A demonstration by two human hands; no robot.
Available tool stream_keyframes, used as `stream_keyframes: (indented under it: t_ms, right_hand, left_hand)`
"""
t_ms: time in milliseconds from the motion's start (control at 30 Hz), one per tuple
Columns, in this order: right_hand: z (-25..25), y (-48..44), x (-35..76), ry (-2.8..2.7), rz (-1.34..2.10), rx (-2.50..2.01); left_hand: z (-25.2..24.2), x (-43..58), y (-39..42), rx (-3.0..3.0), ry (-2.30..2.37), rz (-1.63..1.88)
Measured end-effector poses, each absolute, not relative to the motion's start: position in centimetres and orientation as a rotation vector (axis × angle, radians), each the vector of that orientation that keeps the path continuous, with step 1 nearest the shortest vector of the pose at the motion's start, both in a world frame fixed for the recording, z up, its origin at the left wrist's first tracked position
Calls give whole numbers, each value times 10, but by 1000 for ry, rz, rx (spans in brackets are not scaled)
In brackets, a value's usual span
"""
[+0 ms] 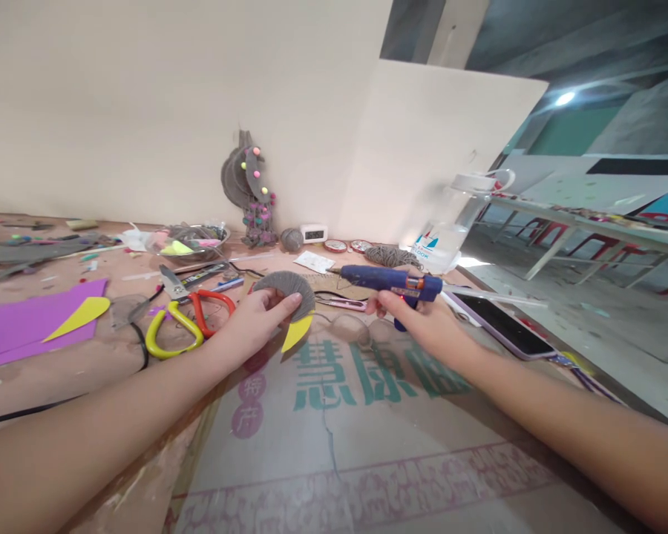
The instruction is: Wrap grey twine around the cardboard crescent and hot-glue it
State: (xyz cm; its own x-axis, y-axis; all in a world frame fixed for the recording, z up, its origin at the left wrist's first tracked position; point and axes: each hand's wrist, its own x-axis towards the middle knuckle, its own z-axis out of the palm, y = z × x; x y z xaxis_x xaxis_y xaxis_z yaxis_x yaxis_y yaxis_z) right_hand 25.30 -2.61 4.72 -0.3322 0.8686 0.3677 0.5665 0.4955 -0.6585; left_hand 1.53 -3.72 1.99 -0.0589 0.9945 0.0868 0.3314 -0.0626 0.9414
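Note:
Between the thumb and fingers of my left hand point(270, 310) is a crescent point(294, 285) wound with grey yarn, its lower tip showing bare yellow point(297, 333). My right hand point(409, 315) is wrapped round the handle of a blue glue gun point(375, 277). The gun's nozzle points left, a short way to the right of the crescent and apart from it. A clear glue stick point(495, 297) sticks out of the gun's back. Below both hands lies a printed cardboard sheet point(401, 452).
Scissors with yellow and red handles point(172, 343), purple sheets point(27, 326) and a yellow cutout point(81, 317) lie left. Behind stand a grey yarn ornament point(238, 178), a small clock point(315, 233) and a water bottle point(450, 222). A phone point(504, 322) lies right.

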Motion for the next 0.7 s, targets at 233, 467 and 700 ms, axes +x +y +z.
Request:
stream_keyframes:
  t_ms: [233,467,700]
  right_hand:
    - [64,29,246,-2039,458,-1328]
    - [44,107,225,-1983,321,-1505]
    - [23,124,231,-2135,308,-1599]
  left_hand:
    - [16,12,-34,1583,1427,1110]
    - [15,13,-33,1549,1404,1124]
    - [8,9,-30,1580,1371,1141]
